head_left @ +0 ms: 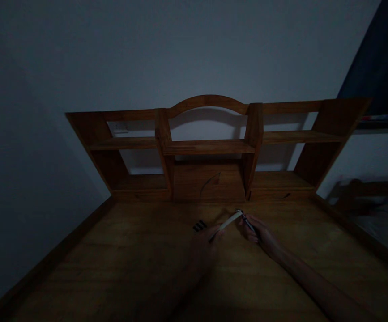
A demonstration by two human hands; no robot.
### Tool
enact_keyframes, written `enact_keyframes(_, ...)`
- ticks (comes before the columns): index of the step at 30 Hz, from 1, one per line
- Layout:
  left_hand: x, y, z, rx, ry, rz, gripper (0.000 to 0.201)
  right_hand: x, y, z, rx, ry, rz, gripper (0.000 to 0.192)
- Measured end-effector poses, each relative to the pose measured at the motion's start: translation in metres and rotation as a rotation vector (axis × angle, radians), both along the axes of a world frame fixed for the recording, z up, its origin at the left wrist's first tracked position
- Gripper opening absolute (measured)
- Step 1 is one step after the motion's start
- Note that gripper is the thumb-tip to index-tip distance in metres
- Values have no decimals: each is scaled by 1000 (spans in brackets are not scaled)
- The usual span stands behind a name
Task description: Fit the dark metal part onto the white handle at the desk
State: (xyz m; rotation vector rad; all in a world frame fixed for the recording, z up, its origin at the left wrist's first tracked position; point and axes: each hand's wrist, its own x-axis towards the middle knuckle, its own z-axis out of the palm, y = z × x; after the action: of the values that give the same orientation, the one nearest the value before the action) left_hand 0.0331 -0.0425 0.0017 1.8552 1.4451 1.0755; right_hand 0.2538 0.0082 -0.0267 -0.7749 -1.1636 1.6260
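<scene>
Pale strip (pixel 230 220) slants between both hands' fingers; raised or resting, cannot tell. Left hand (pixel 209 239): fingers pinched on its near end, a dark bit showing beneath (handle or separate piece, unclear). Right hand (pixel 256 228): fingers closed round a slim tool (pixel 250 225), its tip meeting the strip's far end just beyond those fingertips; the two-handed hold probably steadies that meeting point. Black pieces (pixel 199 226) lie on the desk (pixel 147 255) just outside the left fingers, perhaps for easy reach. Dim light blurs the left forearm; gripped ends hidden.
</scene>
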Motion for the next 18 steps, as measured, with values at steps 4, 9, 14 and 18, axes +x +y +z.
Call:
enact_keyframes(4,-3,2,2,-1,-18,85,37,3,1,-1,-43,13,14,35)
enact_keyframes(9,-3,2,4,-18,-44,26,36,2,1,-1,-12,-4,-9,35)
enact_keyframes(14,-3,3,0,-20,-48,9,34,-1,0,0,26,-4,5,35)
enact_keyframes(18,-1,3,-4,61,-21,-81,31,-4,-3,6,36,0,13,39)
